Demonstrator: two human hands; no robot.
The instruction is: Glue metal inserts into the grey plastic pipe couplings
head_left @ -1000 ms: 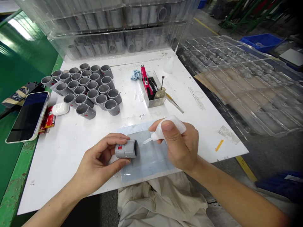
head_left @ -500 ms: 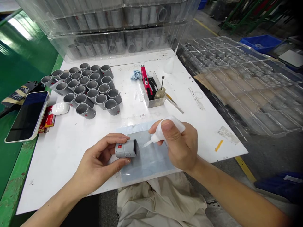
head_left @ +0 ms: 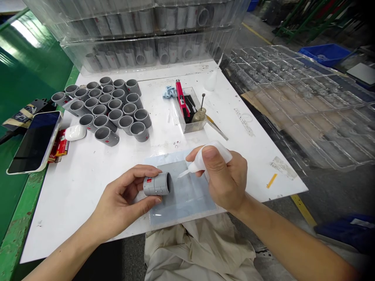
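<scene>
My left hand [head_left: 125,199] grips a short grey plastic sleeve [head_left: 157,184] between thumb and fingers, its open end turned to the right. A red mark and small bumps show on the sleeve's side. My right hand [head_left: 224,177] is closed around a white squeeze bottle [head_left: 200,160] with a thin tapered nozzle. The nozzle tip points left and down, a short way from the sleeve's mouth and apart from it. Under both lies a blue-grey sheet [head_left: 187,207] on the white table. Behind my left hand several like sleeves [head_left: 107,136] stand upright in a close group.
A clear box [head_left: 191,127] holds a red cutter [head_left: 182,102] and a small jar [head_left: 199,114]; tweezers [head_left: 217,130] lie beside it. Stacked clear trays [head_left: 117,70] of sleeves stand at the back. A second white bottle [head_left: 210,82] stands behind. A phone [head_left: 34,142] lies left.
My right hand has shifted slightly right and up with the bottle, the nozzle tip rising a little. My left hand holds the sleeve almost unchanged.
</scene>
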